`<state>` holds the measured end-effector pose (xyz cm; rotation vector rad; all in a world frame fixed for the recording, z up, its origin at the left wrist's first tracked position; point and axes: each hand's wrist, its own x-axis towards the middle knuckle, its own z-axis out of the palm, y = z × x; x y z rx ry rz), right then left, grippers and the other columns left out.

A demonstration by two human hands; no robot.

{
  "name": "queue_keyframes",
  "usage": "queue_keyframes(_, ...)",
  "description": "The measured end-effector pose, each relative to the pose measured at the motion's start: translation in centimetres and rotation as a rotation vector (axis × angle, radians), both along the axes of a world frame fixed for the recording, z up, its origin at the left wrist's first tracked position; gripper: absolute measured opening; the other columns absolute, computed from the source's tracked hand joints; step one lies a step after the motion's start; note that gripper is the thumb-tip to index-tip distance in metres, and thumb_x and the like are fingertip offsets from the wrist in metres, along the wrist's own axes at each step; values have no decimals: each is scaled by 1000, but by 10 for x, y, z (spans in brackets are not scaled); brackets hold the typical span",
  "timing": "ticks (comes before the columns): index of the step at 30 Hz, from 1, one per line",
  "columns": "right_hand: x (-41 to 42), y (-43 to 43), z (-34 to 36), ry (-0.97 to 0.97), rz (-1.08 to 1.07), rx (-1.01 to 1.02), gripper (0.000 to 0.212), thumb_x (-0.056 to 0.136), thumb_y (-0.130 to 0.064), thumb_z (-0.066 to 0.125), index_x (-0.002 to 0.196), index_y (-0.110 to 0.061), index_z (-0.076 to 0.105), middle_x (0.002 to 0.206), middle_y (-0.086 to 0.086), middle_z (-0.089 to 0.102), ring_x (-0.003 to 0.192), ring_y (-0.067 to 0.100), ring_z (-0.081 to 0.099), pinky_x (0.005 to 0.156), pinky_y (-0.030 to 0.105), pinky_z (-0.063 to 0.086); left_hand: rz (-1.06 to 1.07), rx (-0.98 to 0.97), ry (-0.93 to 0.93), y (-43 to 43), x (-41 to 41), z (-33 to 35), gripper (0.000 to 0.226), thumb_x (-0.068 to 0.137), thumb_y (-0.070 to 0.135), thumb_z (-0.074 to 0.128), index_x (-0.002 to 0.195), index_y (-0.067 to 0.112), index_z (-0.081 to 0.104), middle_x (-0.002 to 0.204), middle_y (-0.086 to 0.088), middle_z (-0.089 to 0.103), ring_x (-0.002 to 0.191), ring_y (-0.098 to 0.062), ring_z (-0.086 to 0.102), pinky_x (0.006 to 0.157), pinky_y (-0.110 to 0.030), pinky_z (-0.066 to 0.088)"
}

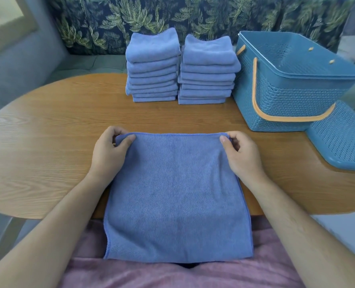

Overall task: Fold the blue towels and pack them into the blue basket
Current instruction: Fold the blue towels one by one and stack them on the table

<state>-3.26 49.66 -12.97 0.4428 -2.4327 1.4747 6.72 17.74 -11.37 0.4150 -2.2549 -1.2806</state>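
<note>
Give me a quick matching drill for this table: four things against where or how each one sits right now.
Things:
1. spread towel
2. folded towels
3. basket
4. basket lid

States:
A. two piles side by side at the far edge of the table
B. off, lying at the table's right edge
C. far corners pinched by the left hand and right hand
D. open, orange handle hanging down its side

Pairs: 1-C, 2-A, 3-D, 4-B.

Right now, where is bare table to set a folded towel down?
Bare table left of the left hand and towel stacks, plus a strip between the spread towel and those stacks. Crowded at right: basket, lid.
</note>
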Motion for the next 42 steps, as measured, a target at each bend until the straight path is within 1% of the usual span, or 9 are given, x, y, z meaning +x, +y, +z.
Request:
queue_keyframes(9, 5, 1, 15, -125, -53, -148, 10, 94, -15, 68, 97, -24, 67, 94, -8, 71, 88, 6, 66, 87, 27, 53, -19, 473, 93, -7, 5, 10, 18, 81, 13, 81, 82, 24, 67, 86, 6, 69, 80, -6, 61, 77, -22, 46)
queue_keyframes(13, 0, 1, 45, -146, -27, -132, 23, 95, -13, 68, 116, -22, 66, 95, -12, 67, 86, -10, 62, 83, 7, 45, -26, 497, 99, -7, 0, 35, 19, 83, 16, 80, 94, 25, 67, 83, 9, 68, 74, -4, 61, 69, -18, 48)
queue_keyframes(16, -16, 0, 82, -107, -12, -29, 18, 95, -12, 66, 111, -17, 74, 95, -12, 70, 84, -7, 62, 77, 4, 42, -16, 417, 106, -13, -12, 67, 25, 88, 19, 76, 110, 24, 67, 88, 9, 68, 76, -2, 63, 66, -15, 50)
queue_keyframes(19, -35, -2, 127, -47, 2, 13, 14, 95, -12, 65, 102, -18, 76, 94, -5, 73, 86, 7, 65, 75, 11, 44, -2, 297, 119, -24, -27, 106, 4, 88, 22, 75, 90, 22, 72, 85, 3, 68, 79, -11, 59, 71, -24, 48)
queue_keyframes(24, -59, -7, 200, 34, -15, -6, 12, 96, -16, 65, 97, -25, 73, 94, -7, 71, 88, 11, 66, 80, 30, 49, 0, 153, 186, -33, -47, 180, 9, 91, 22, 72, 82, 21, 70, 78, 5, 66, 71, -9, 57, 75, -34, 49)
queue_keyframes(27, -60, -8, 239, 65, 1, -32, 12, 98, -14, 61, 95, -22, 69, 89, -4, 70, 76, 11, 67, 71, 28, 50, 20, 63, 204, -39, -52, 214, 11, 90, 30, 71, 83, 22, 71, 77, 7, 68, 72, -13, 59, 78, -42, 55)
queue_keyframes(32, -45, -4, 275, 99, 66, -30, 19, 95, -6, 63, 89, -24, 67, 79, 0, 72, 77, 17, 73, 77, 33, 54, 56, -101, 244, -33, -42, 251, 12, 94, 28, 66, 87, 19, 68, 82, 1, 69, 70, -12, 58, 65, -23, 44)
queue_keyframes(36, -14, 10, 267, 43, 110, 86, 11, 96, -9, 64, 94, -19, 69, 80, 0, 75, 72, 1, 70, 73, 21, 51, 36, -137, 180, -25, -10, 241, 10, 96, 26, 64, 88, 19, 64, 83, 5, 66, 70, -8, 55, 64, -22, 42)
queue_keyframes(42, 48, 38, 191, -80, 167, 219, 8, 93, -15, 69, 93, -23, 73, 84, -9, 70, 72, -3, 59, 67, 12, 41, -26, -77, 13, -7, 63, 155, 10, 96, 24, 63, 88, 19, 64, 83, 3, 67, 74, -13, 56, 66, -21, 41)
